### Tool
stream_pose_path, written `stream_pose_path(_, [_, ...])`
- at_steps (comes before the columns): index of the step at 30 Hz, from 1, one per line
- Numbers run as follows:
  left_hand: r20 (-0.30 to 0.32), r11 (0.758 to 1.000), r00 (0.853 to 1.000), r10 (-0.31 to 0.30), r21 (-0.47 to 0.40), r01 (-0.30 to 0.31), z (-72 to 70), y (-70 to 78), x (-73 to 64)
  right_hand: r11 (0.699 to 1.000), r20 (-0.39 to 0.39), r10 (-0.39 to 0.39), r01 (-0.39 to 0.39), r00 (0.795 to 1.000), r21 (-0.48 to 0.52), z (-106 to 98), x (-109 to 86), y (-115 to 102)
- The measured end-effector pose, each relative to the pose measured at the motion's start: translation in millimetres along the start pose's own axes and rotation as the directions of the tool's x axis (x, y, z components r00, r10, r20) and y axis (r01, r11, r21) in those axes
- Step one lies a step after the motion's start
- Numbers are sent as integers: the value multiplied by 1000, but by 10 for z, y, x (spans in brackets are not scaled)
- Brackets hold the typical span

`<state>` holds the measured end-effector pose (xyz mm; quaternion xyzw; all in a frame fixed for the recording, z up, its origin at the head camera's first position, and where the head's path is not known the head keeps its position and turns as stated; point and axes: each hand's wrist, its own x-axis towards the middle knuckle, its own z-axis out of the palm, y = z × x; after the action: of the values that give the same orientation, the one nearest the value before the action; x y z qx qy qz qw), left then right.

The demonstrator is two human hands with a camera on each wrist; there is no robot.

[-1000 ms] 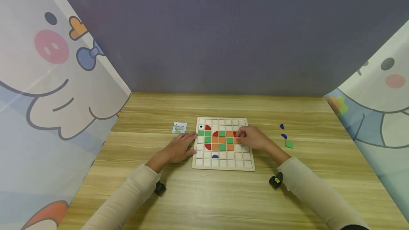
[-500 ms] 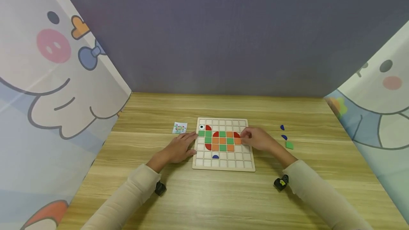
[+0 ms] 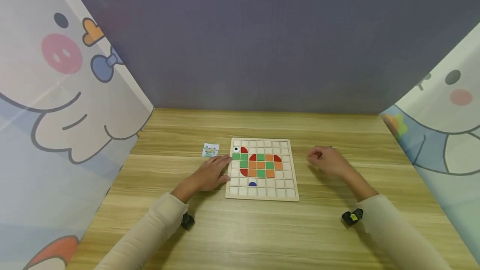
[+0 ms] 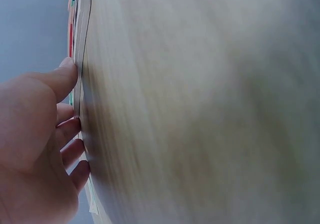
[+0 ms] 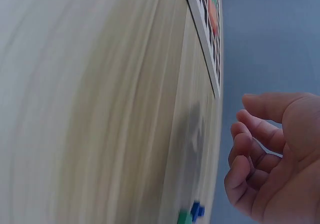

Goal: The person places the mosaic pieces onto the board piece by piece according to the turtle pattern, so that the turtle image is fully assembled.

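A square wooden grid board [image 3: 261,193] lies mid-table in the head view. Green, orange and red tiles form a patch on it, along with a white eye tile [image 3: 236,149] at the upper left and a blue half-round tile [image 3: 253,184] lower down. My left hand [image 3: 211,174] rests at the board's left edge, its fingertips touching the rim. To the right of the board my right hand [image 3: 329,162] hovers over the table, fingers loosely bent. Nothing shows between its thumb and fingers [image 5: 241,143] in the right wrist view.
A small printed picture card [image 3: 210,150] lies left of the board. Past my right hand, a green tile [image 5: 184,217] and a blue tile [image 5: 197,211] lie on the table, mostly hidden in the head view. A dark panel [image 3: 262,45] stands behind the table.
My right hand has left the orange tile at the board's right side and moved right, now covering the loose blue and green tiles. The left hand has stayed put.
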<state>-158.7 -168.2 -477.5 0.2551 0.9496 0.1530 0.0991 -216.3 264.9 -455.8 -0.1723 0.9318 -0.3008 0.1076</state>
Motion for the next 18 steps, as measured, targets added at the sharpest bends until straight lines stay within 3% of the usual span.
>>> stream_pose_path(10, [4,1000,1000,-6,-4,6,-3,1,-7,997,-57,19,-24,998,-77,-193,-198,204])
stream_pose_path(18, [-5,1000,1000,5,7,-5,7,-2,0,991,-31,62,-66,998,-117,-227,-322,377])
